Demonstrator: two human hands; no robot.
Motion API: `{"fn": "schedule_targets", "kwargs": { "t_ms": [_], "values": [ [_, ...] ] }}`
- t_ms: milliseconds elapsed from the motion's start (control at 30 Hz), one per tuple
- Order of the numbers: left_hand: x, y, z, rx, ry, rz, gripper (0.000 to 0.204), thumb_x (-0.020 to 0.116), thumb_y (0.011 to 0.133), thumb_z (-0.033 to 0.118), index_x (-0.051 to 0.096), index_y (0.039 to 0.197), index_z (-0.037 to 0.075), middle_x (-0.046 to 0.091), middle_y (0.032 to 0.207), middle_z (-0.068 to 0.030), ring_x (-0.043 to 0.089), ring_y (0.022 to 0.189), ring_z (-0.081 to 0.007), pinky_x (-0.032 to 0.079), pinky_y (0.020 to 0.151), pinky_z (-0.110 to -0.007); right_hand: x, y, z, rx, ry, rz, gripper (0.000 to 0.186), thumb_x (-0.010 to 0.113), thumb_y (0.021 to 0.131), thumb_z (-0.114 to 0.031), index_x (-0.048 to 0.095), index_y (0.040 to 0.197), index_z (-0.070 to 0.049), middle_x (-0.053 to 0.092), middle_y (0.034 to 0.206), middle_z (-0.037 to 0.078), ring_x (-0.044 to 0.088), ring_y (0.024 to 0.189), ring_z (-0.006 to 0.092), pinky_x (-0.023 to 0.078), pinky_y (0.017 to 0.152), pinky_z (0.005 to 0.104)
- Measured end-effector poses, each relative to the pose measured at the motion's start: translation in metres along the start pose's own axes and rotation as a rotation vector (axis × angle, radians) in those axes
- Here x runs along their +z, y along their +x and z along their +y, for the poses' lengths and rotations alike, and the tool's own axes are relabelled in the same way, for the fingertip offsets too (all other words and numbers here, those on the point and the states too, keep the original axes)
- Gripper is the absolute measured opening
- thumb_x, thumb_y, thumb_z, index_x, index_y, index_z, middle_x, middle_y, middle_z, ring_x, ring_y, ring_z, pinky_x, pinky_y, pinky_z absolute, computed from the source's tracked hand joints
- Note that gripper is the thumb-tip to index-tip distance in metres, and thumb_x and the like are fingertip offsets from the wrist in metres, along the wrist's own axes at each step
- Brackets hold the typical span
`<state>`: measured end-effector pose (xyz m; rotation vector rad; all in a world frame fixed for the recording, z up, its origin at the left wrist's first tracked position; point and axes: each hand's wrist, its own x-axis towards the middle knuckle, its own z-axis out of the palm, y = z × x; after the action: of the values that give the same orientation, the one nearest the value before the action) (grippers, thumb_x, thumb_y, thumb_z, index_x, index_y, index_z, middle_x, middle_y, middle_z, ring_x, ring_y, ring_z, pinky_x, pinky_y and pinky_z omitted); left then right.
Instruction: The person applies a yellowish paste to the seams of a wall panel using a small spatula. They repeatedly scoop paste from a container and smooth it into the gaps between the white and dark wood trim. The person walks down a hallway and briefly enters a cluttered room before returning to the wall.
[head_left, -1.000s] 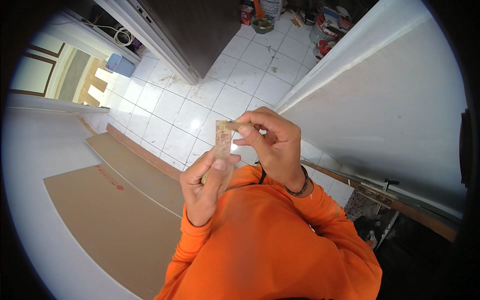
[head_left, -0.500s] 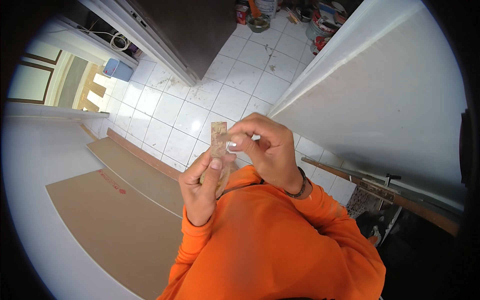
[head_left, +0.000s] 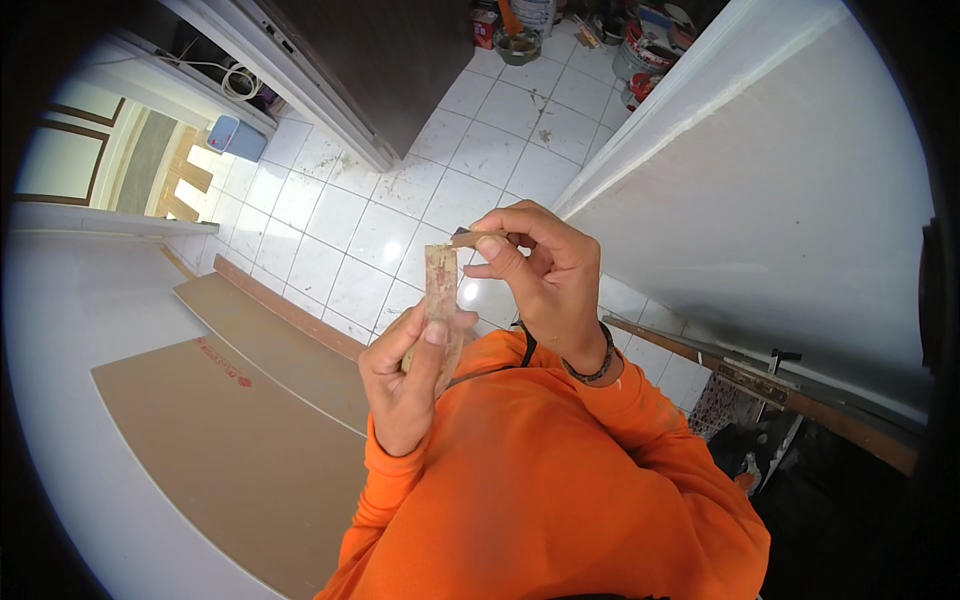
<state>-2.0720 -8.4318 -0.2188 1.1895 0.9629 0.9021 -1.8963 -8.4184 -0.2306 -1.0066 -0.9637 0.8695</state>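
Note:
In front of my chest, my left hand is closed round the lower part of a flat, narrow tool, thumb pressed on its face. The tool stands upright, its upper end mottled beige and reddish brown as if crusted; its lower part is partly hidden by my fingers, so its exact kind does not show. My right hand, with a dark bracelet at the wrist, pinches a small flat brown strip between thumb and fingers. The strip lies roughly level, its tip at the top end of the tool.
Large brown boards lean at the left, beside a reddish-brown plank. A dark door stands ahead over white floor tiles. Buckets and a dark bowl sit beyond. A pale panel rises at the right.
My right hand has moved up a little, from beside the tool's upper face to its top end. The strip in its fingers now shows more clearly. My left hand has hardly moved.

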Motion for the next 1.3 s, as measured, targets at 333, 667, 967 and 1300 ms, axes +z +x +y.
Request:
{"fn": "schedule_targets", "kwargs": {
  "t_ms": [333, 667, 967, 1300],
  "values": [
    [0.000, -0.001, -0.002, -0.037, -0.068, 0.075, 0.032, 0.055, 0.104, 0.016, 0.065, 0.126, -0.005, 0.073, 0.102, -0.0101, 0.064, 0.091, -0.0109, 0.051, 0.082, -0.026, -0.005, -0.014, 0.001, -0.016, -0.041, -0.070, 0.017, 0.063, 0.096, -0.005, 0.068, 0.109, 0.006, 0.066, 0.097, 0.011, 0.064, 0.083, 0.0122, 0.065, 0.074, 0.0297],
    [0.006, 0.005, -0.003, -0.042, -0.159, 0.130, 0.030, 0.054, 0.104, 0.019, 0.066, 0.116, -0.005, 0.071, 0.099, -0.0105, 0.065, 0.084, -0.0139, 0.053, 0.075, -0.027, -0.002, -0.010, -0.003, 0.275, 0.362, -0.029, 0.025, 0.060, 0.099, -0.004, 0.065, 0.120, 0.008, 0.065, 0.087, 0.006, 0.057, 0.072, 0.0061, 0.067, 0.078, 0.0370],
    [0.005, 0.007, -0.006, -0.094, -0.251, 0.099, 0.032, 0.054, 0.104, 0.020, 0.065, 0.120, -0.005, 0.071, 0.103, -0.0103, 0.066, 0.090, -0.0139, 0.053, 0.078, -0.028, 0.002, -0.012, 0.002, 0.169, 0.220, -0.045, 0.020, 0.063, 0.097, -0.004, 0.070, 0.114, 0.005, 0.067, 0.098, 0.008, 0.064, 0.083, 0.0099, 0.064, 0.075, 0.0273],
    [0.001, 0.009, -0.004, -0.104, -0.393, 0.050, 0.033, 0.055, 0.104, 0.019, 0.065, 0.129, -0.001, 0.072, 0.106, -0.0089, 0.065, 0.098, -0.0129, 0.051, 0.086, -0.028, -0.002, -0.021, 0.008, -0.160, -0.214, -0.174, 0.020, 0.072, 0.083, 0.013, 0.075, 0.100, 0.001, 0.069, 0.098, 0.011, 0.065, 0.081, 0.0122, 0.052, 0.065, 0.0223]
  ]
}}
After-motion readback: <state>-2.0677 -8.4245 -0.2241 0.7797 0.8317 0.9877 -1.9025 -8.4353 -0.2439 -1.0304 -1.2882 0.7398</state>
